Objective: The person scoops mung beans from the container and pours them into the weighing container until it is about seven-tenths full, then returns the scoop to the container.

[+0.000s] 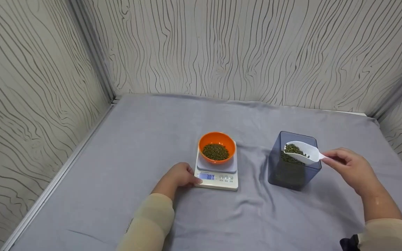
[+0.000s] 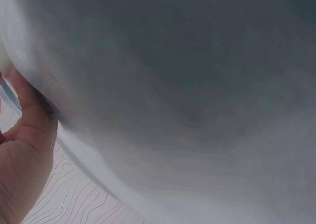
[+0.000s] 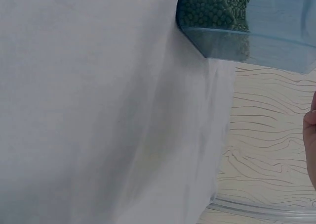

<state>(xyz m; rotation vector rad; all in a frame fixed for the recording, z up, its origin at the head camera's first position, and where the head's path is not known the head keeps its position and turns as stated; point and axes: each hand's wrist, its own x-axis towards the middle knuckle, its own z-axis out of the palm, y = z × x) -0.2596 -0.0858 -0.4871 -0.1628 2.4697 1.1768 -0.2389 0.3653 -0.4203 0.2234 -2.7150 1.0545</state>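
My right hand (image 1: 352, 169) pinches the handle of a white scoop (image 1: 311, 151), which carries small green beans, likely mung beans. The scoop is over the mouth of a bluish see-through container (image 1: 284, 174) partly filled with the same beans. At the left front corner of a white kitchen scale (image 1: 218, 184), my left hand (image 1: 180, 175) grips the edge, thumb by the lit display. On the scale's platform sits an orange bowl (image 1: 216, 136) with green beans in its bottom. The left wrist view catches part of the left hand (image 2: 27, 140); the right wrist view has the container (image 3: 266, 46) and beans.
A wrinkled grey cloth (image 1: 145, 129) covers the table. Panels with a wood-grain line pattern (image 1: 201, 48) stand behind and at both sides. A pale rail (image 1: 58, 177) runs along the table's left edge.
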